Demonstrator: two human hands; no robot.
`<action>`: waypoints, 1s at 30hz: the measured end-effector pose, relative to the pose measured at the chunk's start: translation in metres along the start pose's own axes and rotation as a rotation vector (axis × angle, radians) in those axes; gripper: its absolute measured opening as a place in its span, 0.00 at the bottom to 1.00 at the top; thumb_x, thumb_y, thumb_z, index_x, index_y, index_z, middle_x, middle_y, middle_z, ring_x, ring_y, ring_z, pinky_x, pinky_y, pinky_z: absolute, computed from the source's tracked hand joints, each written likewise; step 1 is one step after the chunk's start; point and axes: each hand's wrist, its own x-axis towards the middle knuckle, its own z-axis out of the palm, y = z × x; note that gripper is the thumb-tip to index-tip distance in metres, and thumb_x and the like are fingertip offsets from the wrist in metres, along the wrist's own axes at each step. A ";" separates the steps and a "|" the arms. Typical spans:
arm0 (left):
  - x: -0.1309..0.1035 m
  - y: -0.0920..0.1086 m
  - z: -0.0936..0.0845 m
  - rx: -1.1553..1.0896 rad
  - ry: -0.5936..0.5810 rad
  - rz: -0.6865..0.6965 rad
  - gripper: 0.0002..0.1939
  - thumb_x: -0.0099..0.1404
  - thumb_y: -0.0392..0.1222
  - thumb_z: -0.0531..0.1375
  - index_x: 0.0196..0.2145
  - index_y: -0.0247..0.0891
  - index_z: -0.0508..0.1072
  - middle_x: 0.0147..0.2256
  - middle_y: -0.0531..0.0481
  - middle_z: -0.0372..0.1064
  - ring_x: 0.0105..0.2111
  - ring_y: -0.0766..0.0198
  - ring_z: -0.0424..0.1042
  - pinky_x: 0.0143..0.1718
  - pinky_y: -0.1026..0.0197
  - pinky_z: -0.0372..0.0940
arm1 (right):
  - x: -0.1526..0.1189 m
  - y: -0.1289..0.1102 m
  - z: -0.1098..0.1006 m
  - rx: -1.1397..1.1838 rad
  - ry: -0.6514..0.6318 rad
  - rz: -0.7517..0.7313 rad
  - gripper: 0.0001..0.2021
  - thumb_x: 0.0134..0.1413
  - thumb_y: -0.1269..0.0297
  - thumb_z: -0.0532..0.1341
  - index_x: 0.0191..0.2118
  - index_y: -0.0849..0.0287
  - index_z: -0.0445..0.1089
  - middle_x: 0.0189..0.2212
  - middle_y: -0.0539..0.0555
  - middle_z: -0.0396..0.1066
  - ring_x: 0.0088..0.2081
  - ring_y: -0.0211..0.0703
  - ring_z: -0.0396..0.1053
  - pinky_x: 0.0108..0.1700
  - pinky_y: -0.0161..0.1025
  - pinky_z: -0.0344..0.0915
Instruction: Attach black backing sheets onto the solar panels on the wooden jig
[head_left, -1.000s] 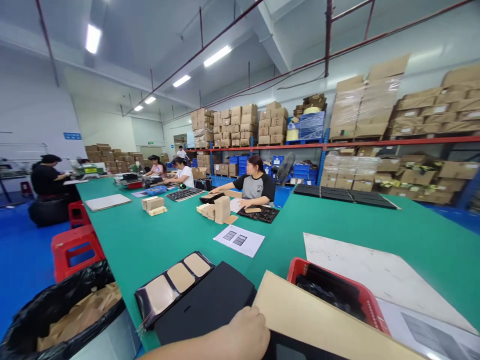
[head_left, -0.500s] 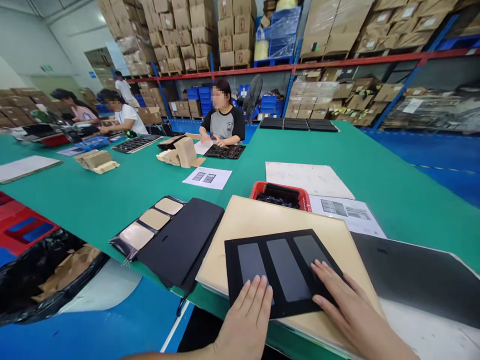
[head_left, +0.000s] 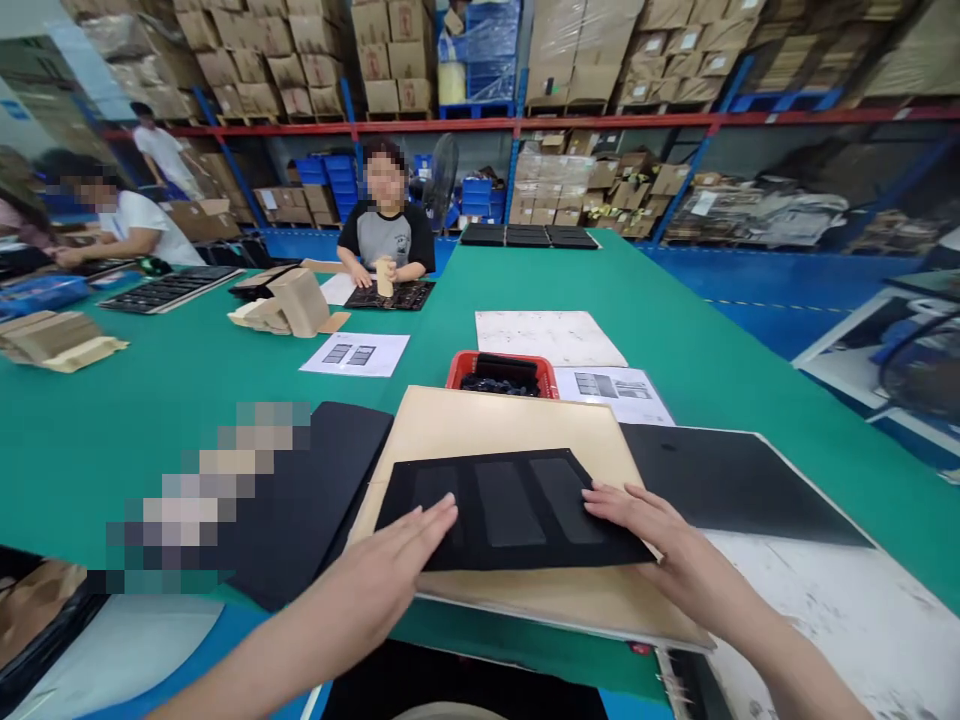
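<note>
Black and three-panelled, a sheet (head_left: 514, 512) lies on a cream board (head_left: 517, 420) at the green desk's (head_left: 637, 290) near edge. The left hand (head_left: 401, 550) rests flat on its left side; the right hand (head_left: 652, 525), fingers extended, touches its right. Beyond sits a red basket (head_left: 550, 378).

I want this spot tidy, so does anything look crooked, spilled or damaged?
Nothing looks spilled. The black panel sits slightly askew on the tan board: their far edges aren't parallel. The white board at lower right bears dark marks, perhaps just wear.
</note>
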 end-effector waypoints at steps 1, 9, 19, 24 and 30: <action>0.000 -0.004 -0.011 -0.056 0.001 -0.012 0.34 0.64 0.29 0.40 0.66 0.48 0.37 0.65 0.57 0.44 0.60 0.60 0.55 0.54 0.58 0.63 | 0.002 -0.003 -0.002 0.036 0.098 -0.023 0.16 0.59 0.65 0.51 0.50 0.50 0.69 0.52 0.54 0.69 0.56 0.49 0.63 0.59 0.55 0.57; 0.044 -0.041 -0.063 -0.283 0.372 -0.212 0.28 0.65 0.58 0.51 0.59 0.46 0.59 0.58 0.55 0.62 0.56 0.51 0.63 0.52 0.47 0.63 | 0.035 -0.015 -0.040 0.482 0.421 0.292 0.16 0.50 0.48 0.62 0.35 0.57 0.69 0.31 0.54 0.74 0.34 0.47 0.72 0.36 0.42 0.71; 0.080 -0.046 0.049 0.035 -0.020 -0.173 0.42 0.64 0.65 0.48 0.64 0.31 0.46 0.66 0.35 0.36 0.65 0.49 0.37 0.63 0.45 0.43 | 0.026 0.017 0.041 -0.287 0.004 0.332 0.39 0.60 0.41 0.41 0.64 0.70 0.48 0.64 0.66 0.47 0.65 0.53 0.44 0.64 0.56 0.44; 0.073 -0.035 0.057 0.069 -0.051 -0.177 0.46 0.63 0.68 0.44 0.65 0.28 0.40 0.66 0.32 0.30 0.65 0.47 0.32 0.63 0.45 0.42 | 0.034 0.011 0.031 -0.422 -0.033 0.321 0.39 0.59 0.39 0.39 0.60 0.71 0.57 0.58 0.70 0.59 0.61 0.57 0.54 0.63 0.62 0.38; 0.076 -0.073 0.034 0.004 -0.031 -0.279 0.42 0.66 0.65 0.40 0.66 0.32 0.37 0.66 0.39 0.28 0.65 0.53 0.32 0.64 0.49 0.41 | 0.097 0.016 -0.009 -0.449 0.060 0.230 0.26 0.62 0.48 0.44 0.47 0.62 0.70 0.47 0.65 0.72 0.56 0.58 0.62 0.61 0.62 0.43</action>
